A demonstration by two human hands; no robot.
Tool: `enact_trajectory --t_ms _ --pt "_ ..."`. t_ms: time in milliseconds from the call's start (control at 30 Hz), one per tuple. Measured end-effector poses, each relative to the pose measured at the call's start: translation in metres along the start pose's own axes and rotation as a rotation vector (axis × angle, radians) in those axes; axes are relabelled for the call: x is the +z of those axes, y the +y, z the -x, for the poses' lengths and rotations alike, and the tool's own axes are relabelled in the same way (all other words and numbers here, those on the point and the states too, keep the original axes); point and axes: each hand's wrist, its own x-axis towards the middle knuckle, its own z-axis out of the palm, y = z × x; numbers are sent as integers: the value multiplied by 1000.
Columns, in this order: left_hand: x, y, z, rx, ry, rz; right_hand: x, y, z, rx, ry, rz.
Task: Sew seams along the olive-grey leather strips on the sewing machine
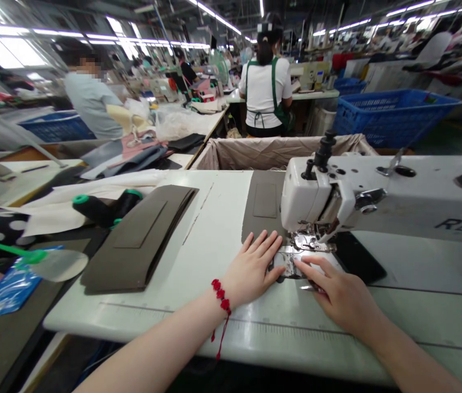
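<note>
My left hand (253,267) lies flat with its fingers spread on the near end of a grey-brown fabric panel (261,210), just left of the presser foot (302,245) of a white sewing machine (378,194). My right hand (339,295) rests on the table in front of the needle plate, fingers stretched forward and touching the metal plate. The panel runs away from me under the machine head and carries a sewn patch. A red bead bracelet (220,292) is on my left wrist.
A stack of the same grey-brown panels (141,237) lies to the left, with dark thread cones (103,207) behind it. A fabric-lined bin (275,150) stands behind the table. Blue crates (390,114) and other workers are farther back.
</note>
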Motion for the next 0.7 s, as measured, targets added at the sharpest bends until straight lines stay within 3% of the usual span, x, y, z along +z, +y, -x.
enact_trajectory --t_ms 700 --pt "-2 1 0 -10 3 9 0 -1 0 0 17 -9"
